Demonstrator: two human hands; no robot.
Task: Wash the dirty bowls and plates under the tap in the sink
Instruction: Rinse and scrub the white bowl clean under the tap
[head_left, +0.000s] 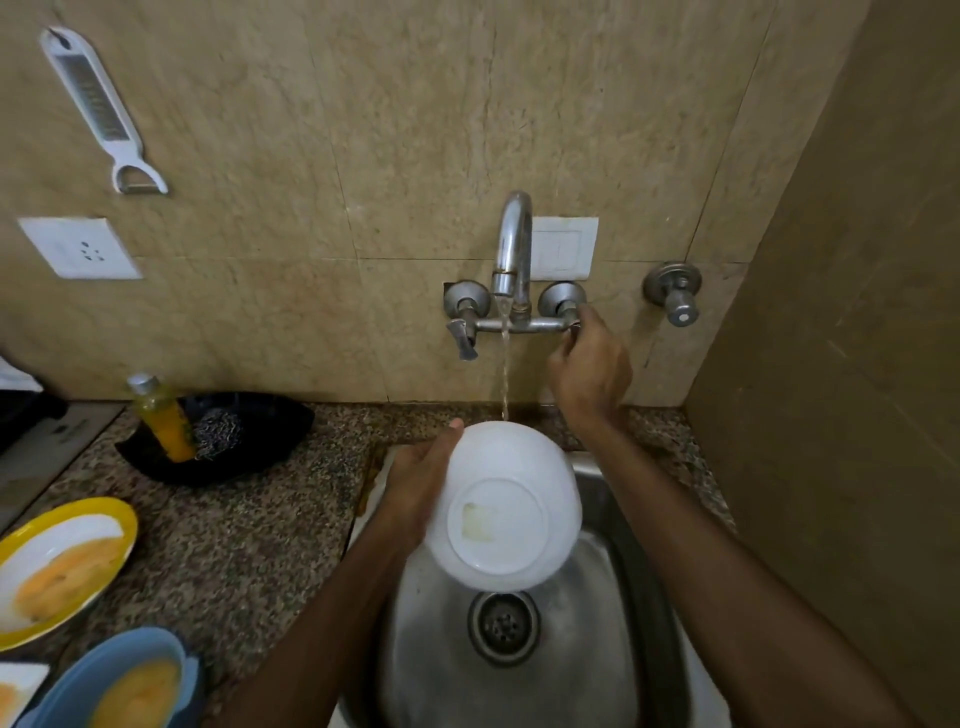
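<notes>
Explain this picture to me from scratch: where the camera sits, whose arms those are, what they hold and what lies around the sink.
There is no machine here. The one picture comes from a wide-angle camera worn on a person's head, looking forward and down, so the two arms reaching in from the bottom are the wearer's own. The left hand holds a white bowl over the steel sink, its underside facing the camera. The right hand is on the right-hand handle of the wall tap, and a thin stream of water falls just behind the bowl's rim. On the speckled counter to the left wait a yellow plate and a blue dish, both smeared orange, plus a black tray with a soap bottle and a steel scrubber.
</notes>
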